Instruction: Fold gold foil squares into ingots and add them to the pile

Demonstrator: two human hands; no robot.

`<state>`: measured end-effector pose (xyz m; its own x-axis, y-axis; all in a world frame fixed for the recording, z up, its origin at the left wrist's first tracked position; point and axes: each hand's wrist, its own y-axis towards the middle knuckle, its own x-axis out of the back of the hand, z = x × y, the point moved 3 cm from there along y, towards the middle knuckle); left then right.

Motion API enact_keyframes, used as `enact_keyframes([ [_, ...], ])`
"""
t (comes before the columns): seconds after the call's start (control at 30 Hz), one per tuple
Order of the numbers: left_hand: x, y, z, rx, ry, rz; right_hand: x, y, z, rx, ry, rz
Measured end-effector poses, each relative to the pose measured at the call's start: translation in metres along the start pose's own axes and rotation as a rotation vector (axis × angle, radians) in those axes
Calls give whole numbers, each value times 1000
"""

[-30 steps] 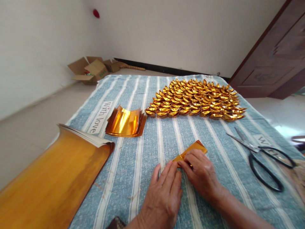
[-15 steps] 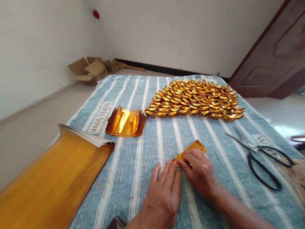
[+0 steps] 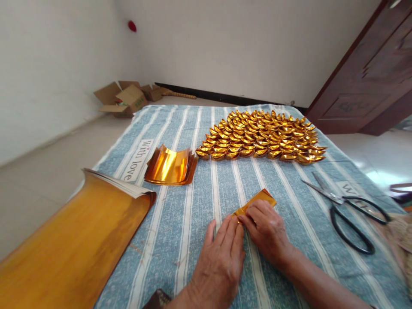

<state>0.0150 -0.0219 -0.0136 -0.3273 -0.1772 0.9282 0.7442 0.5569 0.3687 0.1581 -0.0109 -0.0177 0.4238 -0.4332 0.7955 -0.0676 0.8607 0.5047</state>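
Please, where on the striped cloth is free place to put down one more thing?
Bare cloth lies between the curved foil stack, the folded gold ingots and the hands. Another patch: between right hand and scissors. Crowded: the ingot rows and the left edge under the big gold sheets.

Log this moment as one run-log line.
left hand: flat, fingertips pressing folded gold foil strip | right hand: pressing same strip onto blue striped cloth | black-handled scissors: lying right, untouched
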Motion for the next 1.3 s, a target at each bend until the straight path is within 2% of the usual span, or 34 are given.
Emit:
enact_keyframes([
  [0.3, 2, 3, 3, 50, -65, 70, -6, -5, 1, 117, -135, 78],
  [0.5, 4, 8, 2, 80, -116, 93, -2, -5, -1, 122, -115, 22],
  [0.93, 2, 7, 2, 61, -69, 91, -1, -8, -4, 157, -149, 72],
  [1.1, -1, 6, 0, 75, -47, 139, 3, -11, -9, 153, -160, 36],
  [1.3, -3, 5, -4, 86, -12, 132, 9, -16, -12, 146, -153, 17],
])
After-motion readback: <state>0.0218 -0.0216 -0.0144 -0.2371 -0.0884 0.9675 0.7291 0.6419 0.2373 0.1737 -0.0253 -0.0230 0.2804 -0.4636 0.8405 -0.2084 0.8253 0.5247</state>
